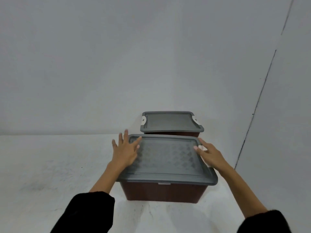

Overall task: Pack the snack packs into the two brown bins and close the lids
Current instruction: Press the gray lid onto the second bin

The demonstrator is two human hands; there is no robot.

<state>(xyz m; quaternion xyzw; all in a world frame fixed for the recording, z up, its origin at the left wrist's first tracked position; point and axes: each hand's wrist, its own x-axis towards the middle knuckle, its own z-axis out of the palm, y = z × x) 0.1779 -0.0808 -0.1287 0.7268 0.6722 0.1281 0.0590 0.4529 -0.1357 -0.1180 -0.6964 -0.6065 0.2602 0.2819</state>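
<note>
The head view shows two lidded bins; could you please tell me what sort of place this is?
Likely a bare indoor room, perhaps a recording set-up: a plain grey wall, a white surface below it, and the near bin and far bin standing by the corner.

A single wide-angle view looks forward and down from the person's head, close over the near bin point(165, 192). It faces a pale wall point(151, 56), which fills the upper half.
</note>
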